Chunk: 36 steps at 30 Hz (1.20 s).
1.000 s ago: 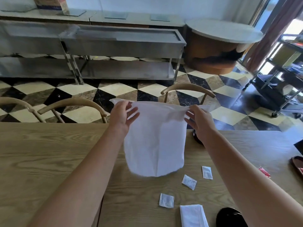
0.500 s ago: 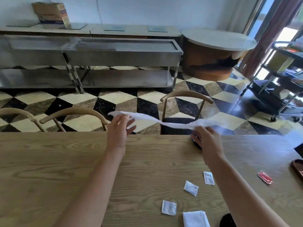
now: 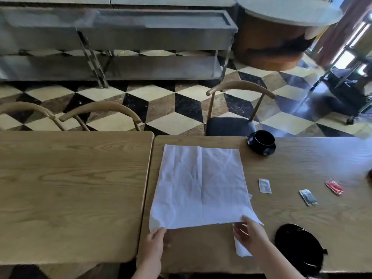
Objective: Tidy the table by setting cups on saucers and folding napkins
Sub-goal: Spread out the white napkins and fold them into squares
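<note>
A large white napkin [image 3: 201,186] lies spread flat on the right wooden table [image 3: 302,218]. My left hand [image 3: 154,243] pinches its near left corner. My right hand [image 3: 250,235] holds its near right corner, over a folded white napkin [image 3: 240,251] that is mostly hidden. A black cup [image 3: 262,138] stands on a black saucer [image 3: 268,151] at the table's far edge. Another black dish [image 3: 298,246] sits near the front edge, right of my right hand.
Several small sachets lie right of the napkin: a white one [image 3: 264,185], a grey one [image 3: 308,197], a red one [image 3: 334,186]. A second wooden table [image 3: 70,194] adjoins on the left. Chairs [image 3: 239,109] stand along the far side.
The napkin, held up in the air and shaken out flat before, now lies spread on the table. Both hands have come back to its near corners. The view has tilted down.
</note>
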Tool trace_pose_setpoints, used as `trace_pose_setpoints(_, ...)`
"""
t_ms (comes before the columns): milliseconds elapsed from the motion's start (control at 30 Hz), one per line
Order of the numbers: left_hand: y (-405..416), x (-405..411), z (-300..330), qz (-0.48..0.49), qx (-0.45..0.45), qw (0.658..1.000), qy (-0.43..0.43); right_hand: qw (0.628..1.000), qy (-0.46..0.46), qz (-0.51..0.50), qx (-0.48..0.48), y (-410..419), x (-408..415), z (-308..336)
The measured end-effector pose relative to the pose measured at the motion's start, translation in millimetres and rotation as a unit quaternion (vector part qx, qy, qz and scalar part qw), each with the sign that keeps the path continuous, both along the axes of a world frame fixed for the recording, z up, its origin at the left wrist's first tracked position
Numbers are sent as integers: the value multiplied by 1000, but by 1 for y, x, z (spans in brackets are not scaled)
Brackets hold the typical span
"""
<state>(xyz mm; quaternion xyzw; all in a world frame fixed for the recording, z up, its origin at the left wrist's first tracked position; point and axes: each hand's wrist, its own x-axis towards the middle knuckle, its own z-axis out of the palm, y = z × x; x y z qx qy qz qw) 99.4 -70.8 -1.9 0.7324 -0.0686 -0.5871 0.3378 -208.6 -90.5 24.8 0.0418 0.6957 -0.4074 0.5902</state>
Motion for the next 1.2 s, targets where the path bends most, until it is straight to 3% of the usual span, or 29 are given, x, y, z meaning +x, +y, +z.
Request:
trace_pose_setpoints(200,0,-4,-4,242,43,948,202,1000,12,-10,26,16,-5,2)
trace_pose_setpoints(367,-27,-16,4,253,19,932,259,1000,11,-9,24,10,-15,13)
trace_pose_setpoints(533,-45,-19,7,215,8,954,210,999,36,-3,36,5,-35,17)
trace_pose_setpoints(667,-27,-2,-5,163,79,980,84,996,68,-4,57,11,-54,15)
trace_pose_setpoints(767,-6,6,-11,157,118,980,43,994,72,12,76,14,-60,12)
trace_pose_setpoints(1200,-75,-19,17,215,20,965,151,997,64,28,38,-50,-71,13)
